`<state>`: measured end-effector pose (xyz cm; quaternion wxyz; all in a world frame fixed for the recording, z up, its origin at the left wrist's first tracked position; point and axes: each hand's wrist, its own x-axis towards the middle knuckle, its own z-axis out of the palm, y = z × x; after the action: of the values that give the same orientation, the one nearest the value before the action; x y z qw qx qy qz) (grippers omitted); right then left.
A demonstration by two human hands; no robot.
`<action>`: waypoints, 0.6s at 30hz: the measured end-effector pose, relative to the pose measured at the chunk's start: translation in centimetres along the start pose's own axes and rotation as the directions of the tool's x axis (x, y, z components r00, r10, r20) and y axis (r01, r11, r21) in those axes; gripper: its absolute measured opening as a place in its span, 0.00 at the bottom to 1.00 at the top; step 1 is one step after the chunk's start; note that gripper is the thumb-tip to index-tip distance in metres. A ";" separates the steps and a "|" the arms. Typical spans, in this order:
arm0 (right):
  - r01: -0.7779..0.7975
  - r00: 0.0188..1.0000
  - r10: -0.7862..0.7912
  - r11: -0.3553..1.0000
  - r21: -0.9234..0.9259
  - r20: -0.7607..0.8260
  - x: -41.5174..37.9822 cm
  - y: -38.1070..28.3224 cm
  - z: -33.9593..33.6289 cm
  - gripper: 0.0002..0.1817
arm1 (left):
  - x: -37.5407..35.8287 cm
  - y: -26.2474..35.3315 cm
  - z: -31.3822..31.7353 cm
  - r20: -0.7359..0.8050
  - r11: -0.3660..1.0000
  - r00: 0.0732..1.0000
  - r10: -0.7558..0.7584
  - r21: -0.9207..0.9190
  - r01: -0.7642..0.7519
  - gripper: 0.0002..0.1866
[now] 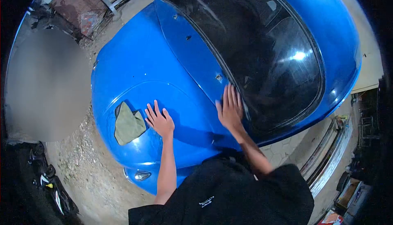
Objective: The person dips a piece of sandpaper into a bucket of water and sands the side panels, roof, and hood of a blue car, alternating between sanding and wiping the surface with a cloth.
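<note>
A glossy blue car [139, 61] fills the middle of the head view. My left hand [160, 121] lies with spread fingers on its front hood, holding nothing. Just left of those fingertips rests a crumpled olive-green cloth [130, 124], apart from the hand. Further right, my right hand [230, 109] is stretched out flat on the blue panel below the windshield [254, 57], its fingers by the dark glass edge. Close above it is a small round fitting [218, 77] on the panel.
A chrome-trimmed lamp [142, 176] sits on the car's fender near my left forearm. Gravel ground [82, 159] lies to the left, with a parked motorbike [53, 184] at lower left. Long metal strips [327, 155] and a box of items [350, 192] are at right.
</note>
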<state>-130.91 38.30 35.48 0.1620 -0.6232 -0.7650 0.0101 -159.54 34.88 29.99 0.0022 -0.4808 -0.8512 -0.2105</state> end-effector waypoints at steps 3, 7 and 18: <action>-0.117 0.981 0.105 0.991 -0.060 -0.165 5.6 -1.0 2.9 0.41 | -0.4 -0.4 0.1 -0.008 1.000 1.000 0.008 -0.008 -0.008 0.30; -0.025 0.998 0.022 0.999 -0.037 -0.061 1.9 -0.3 1.7 0.42 | -0.2 -0.2 0.2 -0.005 1.000 1.000 0.002 -0.018 -0.002 0.30; 0.324 0.934 -0.343 0.932 0.162 0.103 -1.3 -0.4 0.5 0.40 | 0.1 0.0 0.1 -0.009 1.000 1.000 0.007 -0.015 -0.007 0.29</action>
<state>-131.23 37.02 34.80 0.1555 -0.4690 -0.8659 0.0774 -159.55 35.03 29.94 0.0031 -0.4828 -0.8479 -0.2190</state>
